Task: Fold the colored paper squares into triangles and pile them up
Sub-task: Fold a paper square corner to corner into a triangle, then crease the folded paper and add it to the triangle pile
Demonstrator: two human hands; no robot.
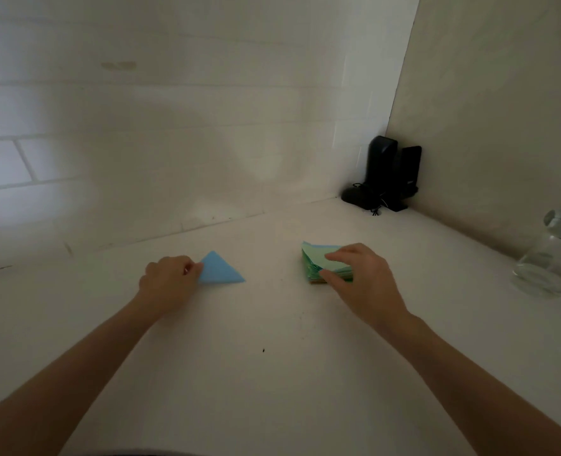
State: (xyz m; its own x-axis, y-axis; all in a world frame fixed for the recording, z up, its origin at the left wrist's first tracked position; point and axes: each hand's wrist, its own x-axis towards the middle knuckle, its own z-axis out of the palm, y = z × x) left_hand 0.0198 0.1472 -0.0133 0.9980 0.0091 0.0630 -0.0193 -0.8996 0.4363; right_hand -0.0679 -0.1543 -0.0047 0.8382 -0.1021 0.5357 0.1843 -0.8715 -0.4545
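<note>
Pinching the blue triangle (221, 269) by its corner, the left hand (167, 281) should park it flat while the right hand (358, 274) (fingers curled round the paper stack (315, 258)) peels one sheet

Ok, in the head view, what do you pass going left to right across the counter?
Left hand → blue paper triangle → stack of green paper squares → right hand → black speakers in the corner → glass jar.
</note>
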